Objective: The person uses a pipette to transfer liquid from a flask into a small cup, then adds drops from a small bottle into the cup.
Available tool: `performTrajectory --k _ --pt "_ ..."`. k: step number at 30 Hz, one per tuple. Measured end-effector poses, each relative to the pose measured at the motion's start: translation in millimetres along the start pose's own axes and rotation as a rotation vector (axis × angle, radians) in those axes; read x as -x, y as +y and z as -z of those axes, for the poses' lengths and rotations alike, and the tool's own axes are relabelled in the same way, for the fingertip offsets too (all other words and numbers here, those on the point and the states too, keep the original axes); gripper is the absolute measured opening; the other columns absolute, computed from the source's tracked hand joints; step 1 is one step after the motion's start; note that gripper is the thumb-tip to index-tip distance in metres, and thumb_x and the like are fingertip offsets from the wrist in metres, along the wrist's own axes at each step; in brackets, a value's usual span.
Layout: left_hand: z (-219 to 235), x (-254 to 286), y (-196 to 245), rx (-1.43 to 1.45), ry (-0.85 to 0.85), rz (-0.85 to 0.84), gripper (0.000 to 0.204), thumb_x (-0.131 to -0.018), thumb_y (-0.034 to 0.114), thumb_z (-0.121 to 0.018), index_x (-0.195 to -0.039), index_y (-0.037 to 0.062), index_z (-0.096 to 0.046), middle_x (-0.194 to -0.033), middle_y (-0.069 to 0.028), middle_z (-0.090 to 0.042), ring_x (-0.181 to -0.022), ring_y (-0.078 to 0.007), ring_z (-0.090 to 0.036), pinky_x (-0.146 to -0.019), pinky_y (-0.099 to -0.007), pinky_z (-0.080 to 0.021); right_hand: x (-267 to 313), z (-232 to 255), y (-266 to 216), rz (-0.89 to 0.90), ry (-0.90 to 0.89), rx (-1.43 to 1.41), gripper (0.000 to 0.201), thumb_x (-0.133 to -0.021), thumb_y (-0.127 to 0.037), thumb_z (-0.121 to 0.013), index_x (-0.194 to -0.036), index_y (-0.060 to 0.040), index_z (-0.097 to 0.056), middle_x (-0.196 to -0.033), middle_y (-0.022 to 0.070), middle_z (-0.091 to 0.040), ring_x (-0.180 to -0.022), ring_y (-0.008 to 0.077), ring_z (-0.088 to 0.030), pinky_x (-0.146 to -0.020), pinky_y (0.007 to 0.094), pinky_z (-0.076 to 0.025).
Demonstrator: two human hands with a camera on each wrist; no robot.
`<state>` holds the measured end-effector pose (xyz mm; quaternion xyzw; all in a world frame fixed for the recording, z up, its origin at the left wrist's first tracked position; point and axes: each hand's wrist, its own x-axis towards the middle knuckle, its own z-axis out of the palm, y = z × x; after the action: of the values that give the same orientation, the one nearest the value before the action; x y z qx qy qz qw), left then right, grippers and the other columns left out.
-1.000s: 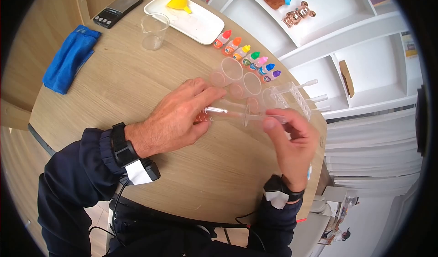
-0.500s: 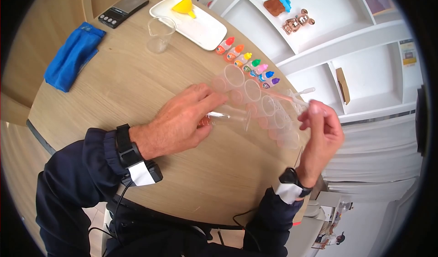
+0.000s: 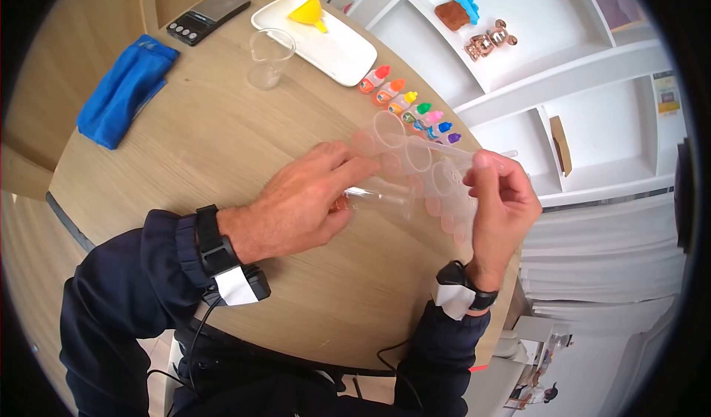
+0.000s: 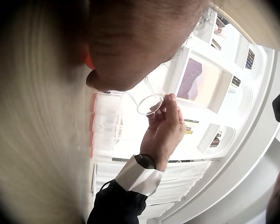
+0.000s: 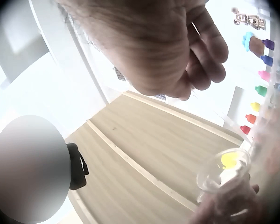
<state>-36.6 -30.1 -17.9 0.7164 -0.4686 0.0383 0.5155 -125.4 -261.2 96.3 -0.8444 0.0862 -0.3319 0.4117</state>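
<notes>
My left hand [image 3: 304, 202] grips a clear glass flask [image 3: 385, 197] tilted on its side, its flared mouth facing right. Reddish liquid shows in it beside my fingers. Between thumb and fingers of my right hand [image 3: 502, 198] is the bulb end of a clear plastic dropper [image 3: 444, 148]. Its stem points left over a row of clear plastic cups [image 3: 418, 154], which have pinkish-red bottoms. In the right wrist view the dropper [image 5: 222, 115] slants down above the flask's mouth [image 5: 200, 184]. The left wrist view shows the flask's rim [image 4: 150, 105] overlapping my right fingertips.
Small dropper bottles with coloured caps [image 3: 404, 102] line the far edge behind the cups. Farther left are a white tray [image 3: 348, 61] with a yellow funnel [image 3: 307, 13], a clear beaker [image 3: 270, 61], a digital scale [image 3: 207, 17] and a blue cloth [image 3: 126, 91].
My right hand has drawn the dropper away from the flask's mouth, out to the right, then slightly back left over the cups. The left hand keeps hold of the flask.
</notes>
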Motion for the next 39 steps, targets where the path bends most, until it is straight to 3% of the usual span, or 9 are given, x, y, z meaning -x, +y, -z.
performTrajectory --k 6,10,14,18,23,31,39 --pt "0 0 1 0.009 -0.011 0.01 0.059 -0.085 -0.006 -0.074 -0.141 0.0048 -0.061 -0.115 -0.0133 -0.06 -0.104 -0.0327 -0.065 -0.09 -0.0429 -0.056 17 51 -18 -0.02 0.097 0.002 0.018 -0.103 -0.013 -0.078 -0.108 0.0045 -0.078 -0.087 0.0068 -0.074 -0.075 0.0129 -0.068 -0.066 0.0268 -0.048" --pt "0 1 1 0.013 -0.015 0.013 0.06 -0.085 -0.006 -0.075 -0.143 0.0056 -0.062 -0.115 -0.0127 -0.06 -0.104 -0.0323 -0.065 -0.091 -0.0424 -0.056 35 72 -22 -0.043 0.042 -0.026 0.018 -0.101 -0.012 -0.08 -0.107 0.0043 -0.078 -0.087 0.0069 -0.074 -0.075 0.0131 -0.069 -0.066 0.0269 -0.051" --pt "0 2 1 0.016 -0.04 0.043 0.064 -0.084 -0.007 -0.076 -0.145 0.0066 -0.061 -0.116 -0.0123 -0.061 -0.105 -0.0323 -0.064 -0.093 -0.0424 -0.056 43 54 -33 -0.125 -0.006 -0.023 0.011 -0.098 -0.006 -0.082 -0.106 0.0018 -0.08 -0.088 0.0032 -0.074 -0.076 0.0097 -0.067 -0.07 0.0253 -0.052" --pt "1 1 3 -0.005 -0.052 0.048 0.066 -0.084 -0.006 -0.076 -0.146 0.0069 -0.061 -0.116 -0.0122 -0.061 -0.106 -0.0324 -0.064 -0.094 -0.0428 -0.055 48 26 -21 -0.11 -0.112 0.052 0.013 -0.095 -0.003 -0.085 -0.107 0.0008 -0.08 -0.088 -0.0004 -0.074 -0.074 0.0056 -0.061 -0.069 0.022 -0.048" --pt "1 1 1 -0.015 -0.049 0.046 0.066 -0.083 -0.006 -0.077 -0.146 0.0066 -0.061 -0.116 -0.0122 -0.061 -0.106 -0.0327 -0.064 -0.094 -0.0432 -0.055 51 2 -11 -0.007 -0.231 0.079 0.013 -0.096 -0.004 -0.086 -0.107 0.0007 -0.08 -0.088 0.002 -0.075 -0.073 0.0052 -0.061 -0.064 0.0226 -0.047" --pt "1 1 1 -0.023 -0.046 0.031 0.068 -0.083 -0.005 -0.078 -0.147 0.0057 -0.06 -0.117 -0.0127 -0.062 -0.104 -0.033 -0.065 -0.094 -0.0432 -0.056 51 -2 -4 0.081 -0.257 0.126 0.008 -0.097 -0.003 -0.084 -0.104 -0.0001 -0.081 -0.085 0.0044 -0.075 -0.072 0.0076 -0.063 -0.064 0.024 -0.049" --pt "2 0 2 -0.024 -0.061 0.045 0.069 -0.082 -0.004 -0.08 -0.147 0.0058 -0.06 -0.12 -0.014 -0.062 -0.108 -0.0341 -0.065 -0.097 -0.0441 -0.055 50 0 -7 -0.04 -0.283 0.081 0.015 -0.097 -0.008 -0.088 -0.108 0.0001 -0.081 -0.087 0.002 -0.075 -0.071 0.0048 -0.06 -0.065 0.0227 -0.048"
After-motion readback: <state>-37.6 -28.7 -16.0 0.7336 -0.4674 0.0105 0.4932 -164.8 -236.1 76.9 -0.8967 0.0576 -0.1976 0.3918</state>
